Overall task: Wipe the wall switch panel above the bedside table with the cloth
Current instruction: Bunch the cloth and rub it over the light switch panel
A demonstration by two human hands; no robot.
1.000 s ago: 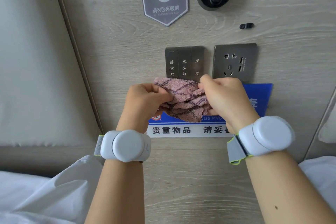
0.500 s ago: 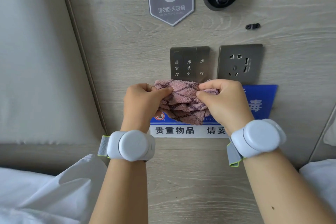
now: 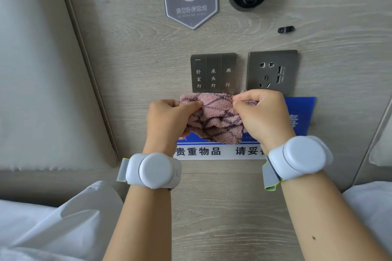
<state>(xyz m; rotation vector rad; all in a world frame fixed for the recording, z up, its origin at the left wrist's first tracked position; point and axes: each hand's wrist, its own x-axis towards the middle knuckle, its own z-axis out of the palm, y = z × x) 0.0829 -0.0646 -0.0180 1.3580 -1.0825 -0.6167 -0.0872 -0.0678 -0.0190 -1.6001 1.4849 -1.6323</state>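
Switch panel (image 3: 213, 73): directly above our fingertips, long axis upright, its bottom edge behind the cloth's top fold.
Cloth (image 3: 214, 117): bunched, stretched sideways between both hands.
Left hand (image 3: 167, 122): fingers curled, pinching the cloth's left end.
Right hand (image 3: 262, 115): pinching the right end, nearer the socket (image 3: 272, 72).

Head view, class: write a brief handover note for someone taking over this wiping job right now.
Left hand and right hand each pinch the pink cloth, bunched between them. The cloth's top edge overlaps the bottom edge of the three-button switch panel, left of the socket. Done: cloth brought up to the panel. Left: wipe the panel's face; whether any of it is wiped yet cannot be told.
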